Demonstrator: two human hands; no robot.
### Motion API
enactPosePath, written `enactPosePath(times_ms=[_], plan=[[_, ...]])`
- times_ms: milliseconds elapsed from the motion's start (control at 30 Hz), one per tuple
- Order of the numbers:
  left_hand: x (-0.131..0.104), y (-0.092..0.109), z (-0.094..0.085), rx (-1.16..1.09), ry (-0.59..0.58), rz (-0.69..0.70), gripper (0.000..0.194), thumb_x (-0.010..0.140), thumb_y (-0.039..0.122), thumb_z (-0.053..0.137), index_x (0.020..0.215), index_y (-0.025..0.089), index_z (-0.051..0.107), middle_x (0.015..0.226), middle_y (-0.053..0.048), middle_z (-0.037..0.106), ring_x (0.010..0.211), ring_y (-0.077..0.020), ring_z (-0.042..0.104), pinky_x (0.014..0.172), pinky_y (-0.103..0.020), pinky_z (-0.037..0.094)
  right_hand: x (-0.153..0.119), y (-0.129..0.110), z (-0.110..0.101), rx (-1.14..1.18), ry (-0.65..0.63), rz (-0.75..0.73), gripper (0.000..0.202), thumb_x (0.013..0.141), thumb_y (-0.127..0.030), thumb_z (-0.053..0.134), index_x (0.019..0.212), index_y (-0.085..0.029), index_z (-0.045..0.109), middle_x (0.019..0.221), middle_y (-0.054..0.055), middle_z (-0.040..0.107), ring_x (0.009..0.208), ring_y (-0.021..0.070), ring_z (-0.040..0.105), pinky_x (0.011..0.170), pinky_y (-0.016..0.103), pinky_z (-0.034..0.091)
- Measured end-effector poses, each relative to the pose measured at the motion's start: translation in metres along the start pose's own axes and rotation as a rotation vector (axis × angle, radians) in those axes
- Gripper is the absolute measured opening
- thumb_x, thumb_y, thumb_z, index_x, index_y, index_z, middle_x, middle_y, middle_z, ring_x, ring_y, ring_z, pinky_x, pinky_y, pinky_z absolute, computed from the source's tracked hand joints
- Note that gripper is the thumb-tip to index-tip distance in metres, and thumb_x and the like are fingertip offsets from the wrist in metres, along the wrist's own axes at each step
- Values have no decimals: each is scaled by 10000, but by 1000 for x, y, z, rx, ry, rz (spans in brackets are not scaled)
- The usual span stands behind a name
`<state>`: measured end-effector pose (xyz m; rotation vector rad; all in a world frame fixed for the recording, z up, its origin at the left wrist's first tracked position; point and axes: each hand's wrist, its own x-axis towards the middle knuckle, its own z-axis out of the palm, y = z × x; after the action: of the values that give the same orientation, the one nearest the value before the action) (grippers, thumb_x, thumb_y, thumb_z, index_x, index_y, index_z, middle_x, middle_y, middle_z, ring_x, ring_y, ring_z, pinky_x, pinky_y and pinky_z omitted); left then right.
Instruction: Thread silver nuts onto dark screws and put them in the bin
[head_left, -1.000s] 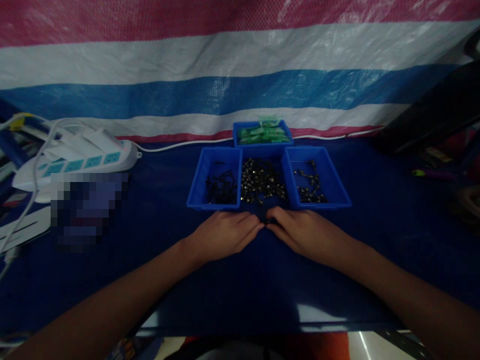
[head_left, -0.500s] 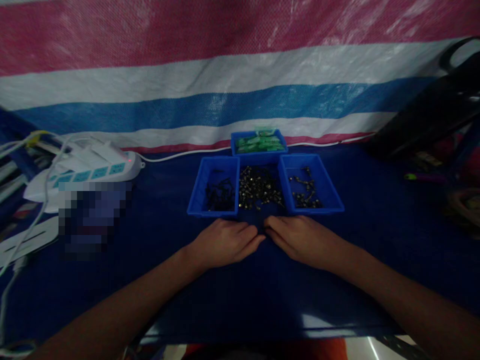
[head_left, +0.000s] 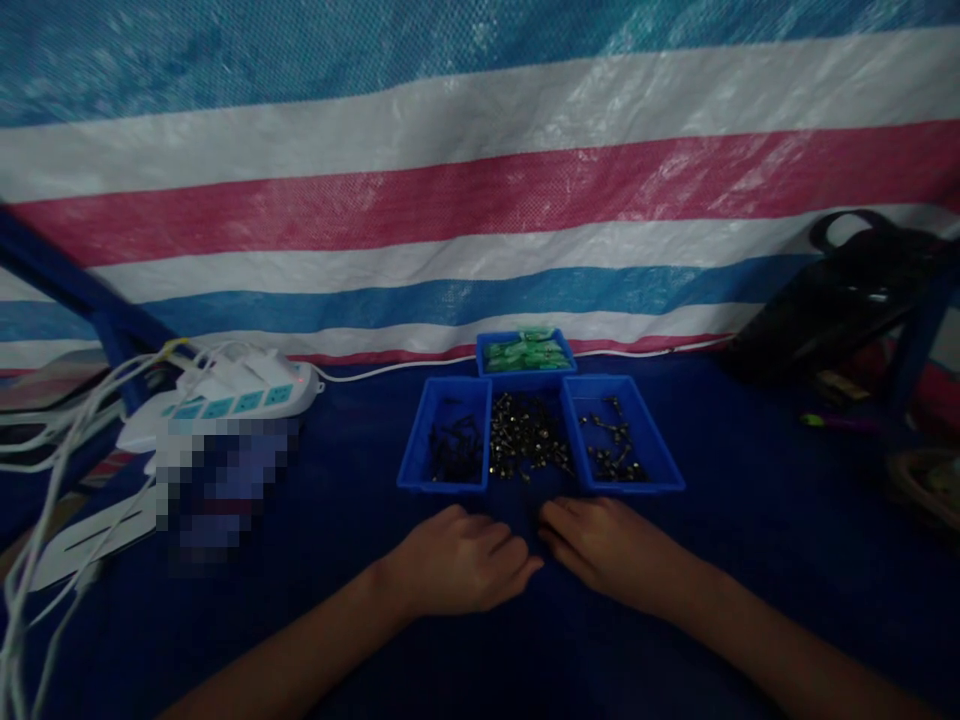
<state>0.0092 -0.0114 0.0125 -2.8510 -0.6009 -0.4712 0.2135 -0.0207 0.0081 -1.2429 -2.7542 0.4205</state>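
Note:
My left hand (head_left: 472, 560) rests low over the blue table, its fingers curled and thumb pressed to the forefinger. Facing it, my right hand (head_left: 600, 545) is also closed, fingertips bent down and in. A small gap separates the two hands. Whatever either pinches is too small or hidden to make out. Just beyond them lies a heap of small metal screw-like parts (head_left: 525, 435). The left blue bin (head_left: 406, 470) contains thin dark pieces; the right blue bin (head_left: 664, 465) has some small metal pieces in it.
Behind the heap, another blue bin (head_left: 482, 368) holds green packets (head_left: 525, 350). A white power strip (head_left: 289, 395) with plugs and cables stands at left. To the right are a black bottle-like object (head_left: 832, 300) and a purple-and-green pen-like item (head_left: 836, 422). A striped sheet (head_left: 480, 200) hangs behind.
The head view has tilted up, so bins and hands appear lower and more of the striped sheet shows. Both hands stay closed near each other, with the gap between their fingertips slightly wider.

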Motion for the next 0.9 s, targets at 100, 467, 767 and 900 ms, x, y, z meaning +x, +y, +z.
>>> enactPosePath(times_ms=[100,467,767,900], plan=[[0,-3,-2,17,-17,3,270,882,284,409,631,187,438,502,46,518,411,-102,505,369,-265,284,1,0,-1,19,2,10,105,878,-190,404,839,-183,501,779,5,608,682,137,588,578,257,345],[3,1,-7,-16,-156,13,220,878,257,410,676,183,454,563,32,558,470,-121,540,385,-269,271,1,1,0,30,18,19,90,862,-183,420,838,-185,506,788,5,616,692,139,594,569,255,336],[-18,18,-33,-184,-248,-131,243,894,242,392,671,183,469,563,38,535,476,-105,497,440,-264,258,-2,0,-2,40,15,24,109,881,-223,401,848,-189,500,783,1,608,682,135,587,576,252,341],[-28,28,-38,-260,-301,-219,253,904,238,373,677,184,470,578,40,537,493,-97,492,464,-253,268,-1,0,-3,32,5,19,124,888,-233,393,851,-185,501,788,5,608,691,135,590,583,248,351]])
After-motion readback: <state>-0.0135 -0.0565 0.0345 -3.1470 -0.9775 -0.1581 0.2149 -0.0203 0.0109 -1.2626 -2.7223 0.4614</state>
